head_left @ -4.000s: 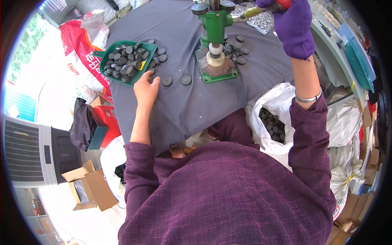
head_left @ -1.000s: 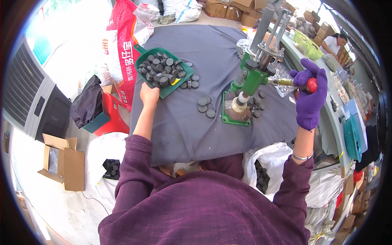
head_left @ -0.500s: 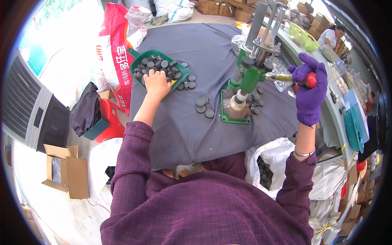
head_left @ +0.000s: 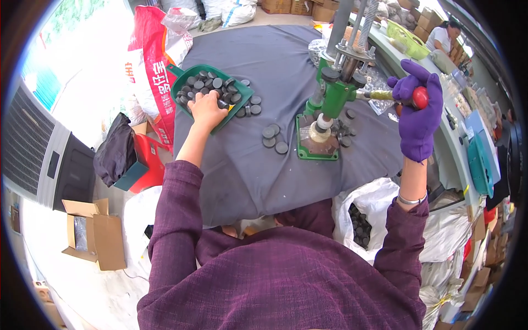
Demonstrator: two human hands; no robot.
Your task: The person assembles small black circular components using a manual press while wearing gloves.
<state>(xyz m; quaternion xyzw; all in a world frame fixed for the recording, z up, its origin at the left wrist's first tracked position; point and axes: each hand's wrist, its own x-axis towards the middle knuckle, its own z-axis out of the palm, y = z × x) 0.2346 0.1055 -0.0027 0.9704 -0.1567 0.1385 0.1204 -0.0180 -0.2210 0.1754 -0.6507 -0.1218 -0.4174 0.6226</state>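
At the left of the cloth-covered table lies a green dustpan-like scoop point(head_left: 219, 125) heaped with black round discs point(head_left: 204, 83). My bare left hand point(head_left: 208, 111) reaches over its near edge, fingers curled at the pile. A black disc point(head_left: 223, 103) stands tilted against my fingers and thumb. To the right is a green hand press point(head_left: 336, 99), its white-collared plunger point(head_left: 324, 122) above the base plate. My right hand point(head_left: 419, 118), in a purple glove, is closed around the red knob point(head_left: 420, 98) of the press lever, with one finger sticking up.
Loose discs point(head_left: 274, 138) lie between scoop and press, with more beside the press base. An open white sack point(head_left: 377, 190) of black pieces stands below the table's right edge. A long bench point(head_left: 388, 44) runs along the right, where another person point(head_left: 443, 37) sits.
The view has shifted slightly. My left fingers have turned within the pile, and a disc now tilts up against them. My right hand stays on the lever knob.
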